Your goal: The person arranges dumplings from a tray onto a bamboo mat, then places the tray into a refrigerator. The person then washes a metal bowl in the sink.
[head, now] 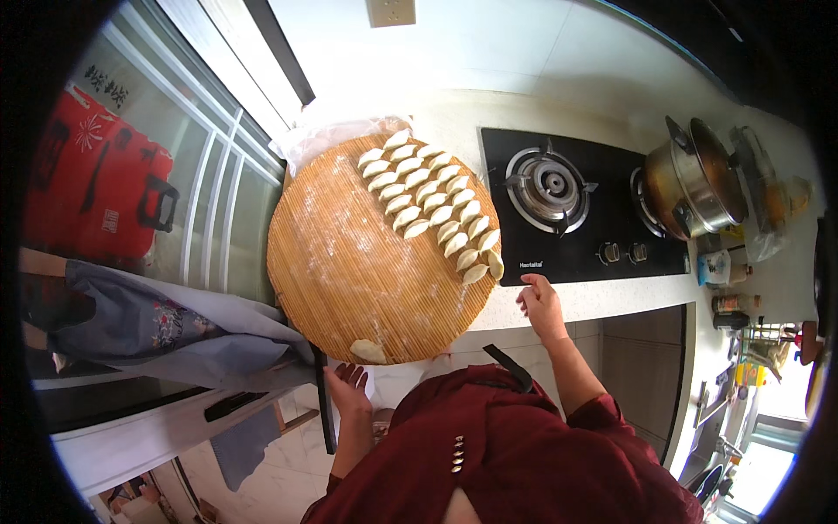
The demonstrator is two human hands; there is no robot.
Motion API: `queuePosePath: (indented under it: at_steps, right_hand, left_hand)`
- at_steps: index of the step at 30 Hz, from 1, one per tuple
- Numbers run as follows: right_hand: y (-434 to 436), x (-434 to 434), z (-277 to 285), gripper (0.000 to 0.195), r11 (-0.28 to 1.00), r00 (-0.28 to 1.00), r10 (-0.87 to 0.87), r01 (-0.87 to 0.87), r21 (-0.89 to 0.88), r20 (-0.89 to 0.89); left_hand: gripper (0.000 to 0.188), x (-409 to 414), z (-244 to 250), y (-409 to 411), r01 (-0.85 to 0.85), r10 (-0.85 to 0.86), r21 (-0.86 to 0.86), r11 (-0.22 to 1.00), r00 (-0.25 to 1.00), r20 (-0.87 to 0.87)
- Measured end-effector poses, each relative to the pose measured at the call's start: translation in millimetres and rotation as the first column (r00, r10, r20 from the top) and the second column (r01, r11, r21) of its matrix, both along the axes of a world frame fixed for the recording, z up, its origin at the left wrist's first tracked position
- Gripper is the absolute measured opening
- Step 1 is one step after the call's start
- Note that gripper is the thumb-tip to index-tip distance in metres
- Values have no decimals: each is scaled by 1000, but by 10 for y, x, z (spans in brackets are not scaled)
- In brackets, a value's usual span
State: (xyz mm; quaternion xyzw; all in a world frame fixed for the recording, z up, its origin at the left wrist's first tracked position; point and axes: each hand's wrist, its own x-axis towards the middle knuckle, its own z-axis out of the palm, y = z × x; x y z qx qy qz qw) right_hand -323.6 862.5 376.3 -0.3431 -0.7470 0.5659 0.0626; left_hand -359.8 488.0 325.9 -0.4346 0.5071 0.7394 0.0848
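Observation:
A round mat of thin wooden or reed strips [327, 262], dusted with flour, lies before me on the counter. Rows of uncooked dumplings [425, 190] cover its upper right part. One more dumpling [368, 351] lies by itself near the mat's lower edge. My left hand [348, 388] is just below that dumpling, palm up, fingers apart, with nothing in it. My right hand [539, 302] is off the mat's right side, near the counter's front edge, its fingers partly curled; whether anything small is between them cannot be told.
A black gas hob [589, 255] adjoins the mat on the right, with a steel pot [697, 183] on its far burner. Bottles [736, 302] stand beyond. At the left are a glass-paned door [219, 196], a red box [98, 177] and a person in a grey-blue apron [157, 321].

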Motion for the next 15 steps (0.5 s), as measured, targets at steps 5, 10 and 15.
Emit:
queuePosePath:
  at_steps: [5, 10, 15]
  right_hand:
    - [93, -74, -400, 26, 993, 998, -27, 34, 111, -60]
    - [123, -375, -334, 28, 977, 994, -55, 72, 200, -92]
    - [69, -539, -381, 37, 941, 999, 25, -10, 339, -41]
  left_hand:
    - [61, -81, 4, 79, 15, -15, 22, 1000, 1000, -27]
    - [53, -129, -82, -21, -24, 25, 69, 997, 1000, -5]
    - [54, -120, -140, -86, -30, 31, 69, 997, 999, -11]
